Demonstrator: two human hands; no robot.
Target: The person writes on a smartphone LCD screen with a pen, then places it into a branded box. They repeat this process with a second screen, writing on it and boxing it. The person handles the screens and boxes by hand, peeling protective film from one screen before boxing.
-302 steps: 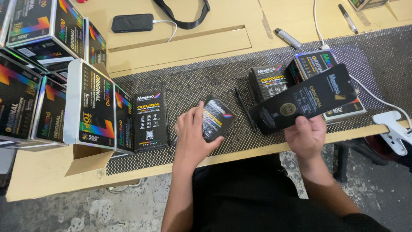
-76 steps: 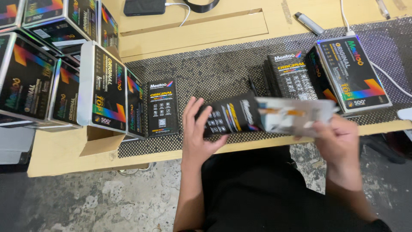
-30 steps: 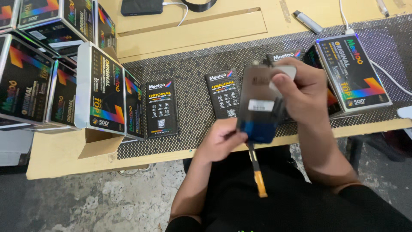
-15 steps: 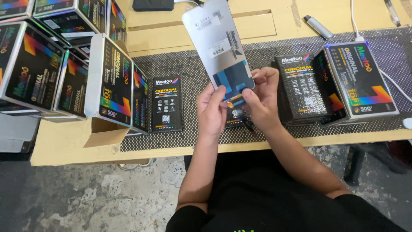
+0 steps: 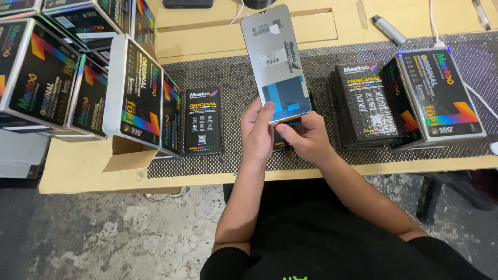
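- Head view: a grey phone screen panel (image 5: 276, 62) stands tilted up over the middle of the surface, its lower edge held close to the near edge.
- Left hand (image 5: 258, 129) is clamped on the panel's lower left corner; right hand (image 5: 306, 136) pinches the lower right edge. Both hands sit close together, almost touching.
- A small dark piece under the right hand is mostly hidden; I cannot tell what it is.
- One flat black packet (image 5: 203, 121) lies just left of the hands, with bare mat between them.
- One stack of black packets (image 5: 364, 106) lies to the right, touching one printed box (image 5: 441, 93).
- At least four printed boxes (image 5: 137, 93) crowd the left end, one with an open cardboard flap (image 5: 124, 154).
- A black mesh mat (image 5: 233, 78) covers the wooden surface (image 5: 78, 171); a white cable (image 5: 480, 98) and a grey marker (image 5: 389, 29) lie farther back.
- Rough grey concrete floor (image 5: 119, 233) lies below.
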